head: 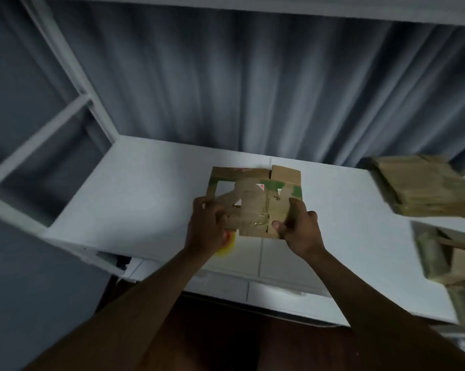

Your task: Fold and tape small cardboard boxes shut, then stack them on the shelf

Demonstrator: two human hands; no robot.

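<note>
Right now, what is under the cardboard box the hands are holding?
Under the cardboard box lies the white table. A yellow object, possibly tape, shows beneath the left hand; most is covered. The right hand grips the other edge.

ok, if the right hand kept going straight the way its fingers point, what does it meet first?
The cardboard box it already grips: the right hand points up and left across it. Past that, probably the left hand on the other edge; depth is unclear.

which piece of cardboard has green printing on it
The flat box gripped by both hands, at the middle of the white shelf. The two cardboard piles on the right look plain brown.
</note>
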